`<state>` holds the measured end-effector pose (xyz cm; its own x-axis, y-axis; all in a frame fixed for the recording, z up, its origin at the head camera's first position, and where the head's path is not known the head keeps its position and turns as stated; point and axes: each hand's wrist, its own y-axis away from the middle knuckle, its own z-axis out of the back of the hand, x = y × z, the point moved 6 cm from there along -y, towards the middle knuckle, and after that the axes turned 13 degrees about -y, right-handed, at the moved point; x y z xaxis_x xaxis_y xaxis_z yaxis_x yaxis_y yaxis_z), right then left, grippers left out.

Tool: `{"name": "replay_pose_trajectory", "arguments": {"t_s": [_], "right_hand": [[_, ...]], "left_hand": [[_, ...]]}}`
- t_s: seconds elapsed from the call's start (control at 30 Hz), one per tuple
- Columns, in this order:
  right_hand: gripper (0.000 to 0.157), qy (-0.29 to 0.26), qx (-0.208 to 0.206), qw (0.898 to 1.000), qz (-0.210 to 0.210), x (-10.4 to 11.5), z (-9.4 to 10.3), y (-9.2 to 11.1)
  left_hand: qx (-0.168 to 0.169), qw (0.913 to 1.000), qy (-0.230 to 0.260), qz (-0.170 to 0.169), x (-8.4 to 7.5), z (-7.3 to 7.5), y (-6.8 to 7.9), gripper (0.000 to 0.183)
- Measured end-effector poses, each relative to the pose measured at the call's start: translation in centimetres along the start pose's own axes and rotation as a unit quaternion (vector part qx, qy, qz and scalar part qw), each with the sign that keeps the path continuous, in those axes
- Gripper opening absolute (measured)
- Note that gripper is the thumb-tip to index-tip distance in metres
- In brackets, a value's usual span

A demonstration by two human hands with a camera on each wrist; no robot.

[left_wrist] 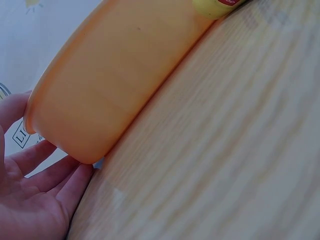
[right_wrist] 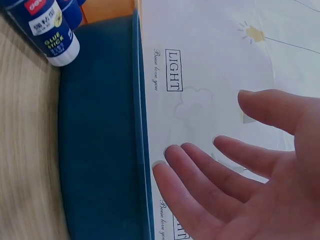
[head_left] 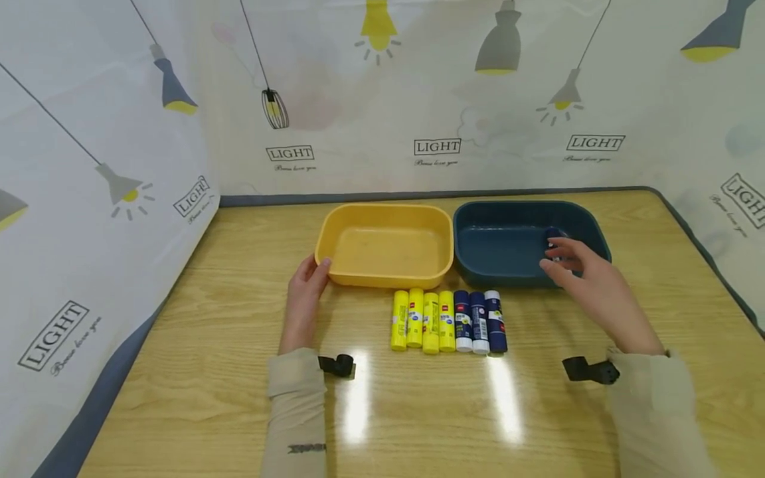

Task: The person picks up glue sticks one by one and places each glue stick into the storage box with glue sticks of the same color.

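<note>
My left hand (head_left: 307,292) holds the near left corner of the yellow plastic bin (head_left: 382,281), with the thumb at the rim and the other fingers against the outer wall in the left wrist view. Over the right part of the dark blue bin (head_left: 502,273) is my right hand (head_left: 588,279), fingers spread and nothing between them. Inside that bin, partly hidden behind the fingers, lies a dark blue glue stick (head_left: 552,234). In front of both bins is a row of glue sticks: several yellow ones (head_left: 415,318) on the left, three dark blue ones (head_left: 479,322) on the right.
Both bins stand side by side on a wooden table (head_left: 227,372). A white cloth (head_left: 358,113) printed with lamps rises behind the table and along its sides. Black straps with small mounts (head_left: 588,370) sit at both sleeve cuffs.
</note>
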<state>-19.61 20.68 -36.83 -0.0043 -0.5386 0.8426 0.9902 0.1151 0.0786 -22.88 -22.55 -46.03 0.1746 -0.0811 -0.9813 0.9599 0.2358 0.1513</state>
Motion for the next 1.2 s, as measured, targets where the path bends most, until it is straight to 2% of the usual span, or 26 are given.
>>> {"name": "replay_pose_trajectory", "arguments": {"t_s": [0.2, 0.53, 0.9, 1.2], "right_hand": [[0.066, -0.029, 0.002, 1.000, 0.003, 0.0, -0.3, 0.7], [0.064, -0.036, 0.010, 0.999, 0.002, -0.2, -0.7, 0.9], [0.066, -0.002, 0.017, 1.000, -0.012, 0.0, -1.7, 0.6], [0.062, -0.005, 0.051, 0.999, -0.009, -0.2, -2.6, 0.6]], "left_hand": [[-0.001, 1.0000, 0.009, -0.004, -0.1, 0.0, -0.1, 0.063], [-0.003, 1.0000, 0.007, 0.003, 0.0, 0.1, 0.0, 0.064], [-0.005, 0.9999, 0.005, 0.007, 0.2, 0.1, -0.4, 0.058], [-0.005, 0.9999, 0.013, 0.004, 0.2, 0.0, -0.4, 0.058]]}}
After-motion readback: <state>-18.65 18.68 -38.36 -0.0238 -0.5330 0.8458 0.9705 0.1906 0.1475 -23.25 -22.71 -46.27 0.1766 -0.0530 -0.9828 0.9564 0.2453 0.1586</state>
